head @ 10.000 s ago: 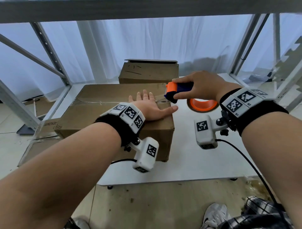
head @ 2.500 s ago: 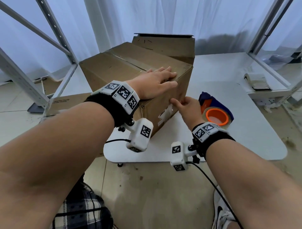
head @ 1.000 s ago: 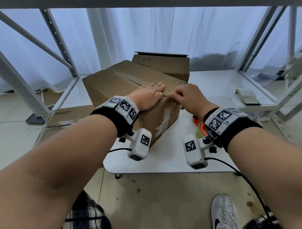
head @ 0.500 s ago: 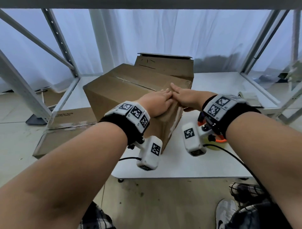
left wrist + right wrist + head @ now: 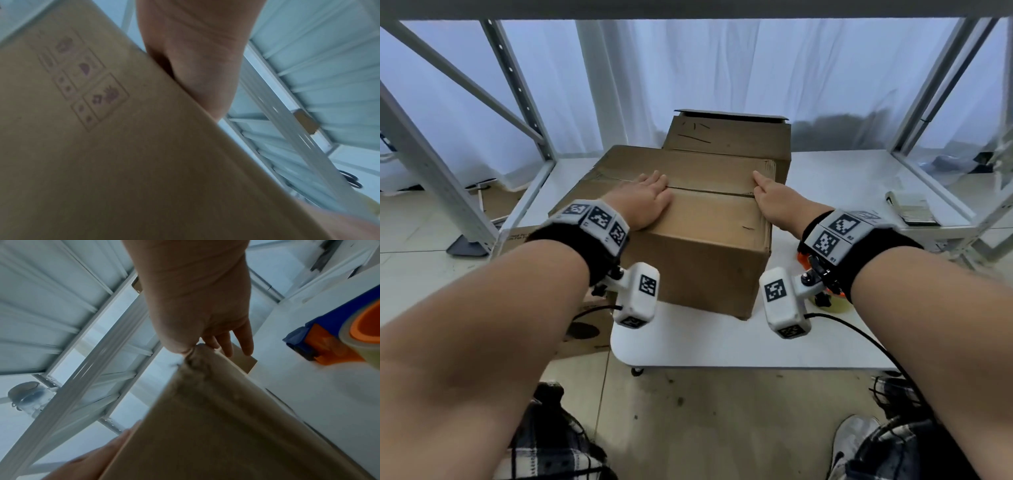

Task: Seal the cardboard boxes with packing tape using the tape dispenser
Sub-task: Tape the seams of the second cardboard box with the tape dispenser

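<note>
both hands lie flat and grip nothing: the left hand [image 5: 645, 200] presses palm-down, fingers straight, on top of the brown cardboard box [image 5: 698, 260] by its centre seam, and the right hand [image 5: 779, 202] rests straight-fingered at the box's right top edge, fingertips reaching down the end face in the right wrist view. the box stands on the white table [image 5: 722, 346], touching a second, open-topped brown cardboard box [image 5: 726, 137] behind it.

the blue and orange tape dispenser with its clear roll [image 5: 339, 337] lies on the table just right of the box, untouched and mostly hidden under the right wrist from the head view. as i judge it, lifting either palm to reach for it may let the flaps spring apart, so the tape would land crooked or bridge a gap.

faint purple handling symbols [image 5: 82, 81] are stamped on the box side; no words are legible there. each wristband carries black-and-white square marker codes.
</note>
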`<action>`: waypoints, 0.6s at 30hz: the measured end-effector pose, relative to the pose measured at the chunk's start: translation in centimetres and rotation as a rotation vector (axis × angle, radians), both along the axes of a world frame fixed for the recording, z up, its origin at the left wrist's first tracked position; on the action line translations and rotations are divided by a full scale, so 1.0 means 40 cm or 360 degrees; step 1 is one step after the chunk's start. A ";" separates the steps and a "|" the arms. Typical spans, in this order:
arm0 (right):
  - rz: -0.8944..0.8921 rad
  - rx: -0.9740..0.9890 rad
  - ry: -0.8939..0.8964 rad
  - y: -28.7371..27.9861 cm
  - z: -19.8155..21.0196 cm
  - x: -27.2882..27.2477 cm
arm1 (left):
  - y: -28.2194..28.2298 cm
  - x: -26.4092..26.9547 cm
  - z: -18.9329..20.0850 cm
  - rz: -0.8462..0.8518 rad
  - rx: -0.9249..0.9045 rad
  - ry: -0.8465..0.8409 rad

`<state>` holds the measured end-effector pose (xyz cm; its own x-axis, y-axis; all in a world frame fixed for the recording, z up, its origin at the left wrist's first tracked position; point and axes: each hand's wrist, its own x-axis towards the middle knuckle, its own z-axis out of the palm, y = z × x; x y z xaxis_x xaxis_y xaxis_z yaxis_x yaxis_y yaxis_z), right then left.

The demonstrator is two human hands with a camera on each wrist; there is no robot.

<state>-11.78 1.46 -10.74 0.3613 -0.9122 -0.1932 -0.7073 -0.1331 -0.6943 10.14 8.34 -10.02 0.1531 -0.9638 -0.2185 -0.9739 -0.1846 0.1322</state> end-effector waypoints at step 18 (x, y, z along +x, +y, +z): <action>-0.0179 0.0190 -0.0406 -0.050 0.001 -0.046 | -0.080 -0.248 -0.014 -0.0583 -0.0068 0.0130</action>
<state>-13.61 -0.54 -10.71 0.3102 -0.9255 -0.2173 -0.5135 0.0293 -0.8576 0.20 5.13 -10.57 -0.2196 -0.9599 -0.1742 -0.9603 0.1813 0.2119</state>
